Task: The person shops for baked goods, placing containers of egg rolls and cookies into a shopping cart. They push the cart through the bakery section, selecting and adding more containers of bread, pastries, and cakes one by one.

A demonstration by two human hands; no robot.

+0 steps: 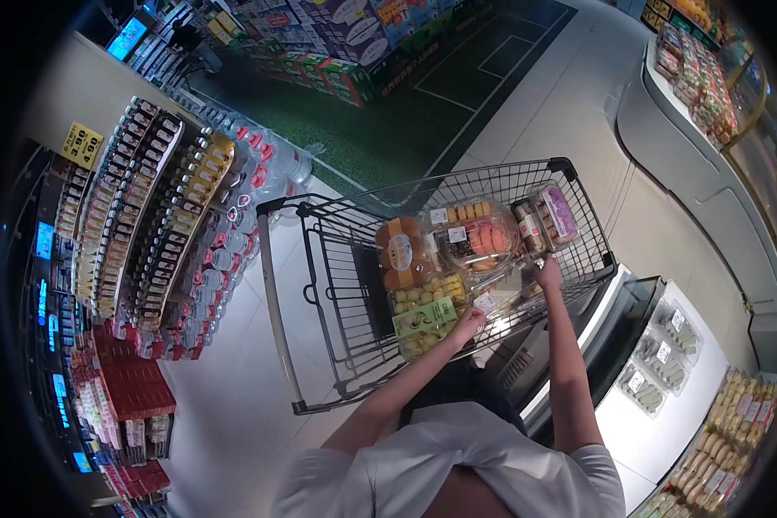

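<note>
In a shop aisle, the grey wire shopping cart (337, 285) stands between a tall drinks shelf (147, 224) and a white chilled display counter (665, 406), turned so its basket faces the person. One cart, five clear plastic food packs stacked loosely inside, lids up so labels show. Largest first: clear clamshell of pink-orange pastries (479, 237); clear tray of yellow-green round sweets with a green label (423, 315); pack of brown round buns (401, 255); purple-topped small tub (557, 216); dark small tub (527, 226) beside it. Left hand (468, 326) rests on the near edge of the yellow-green tray, fingers curled on it, seemingly steadying it. Right hand (549, 274) touches the basket rim near the small tubs; whether its fingers clench, cannot tell. Four wrapped packs lie on the counter.
</note>
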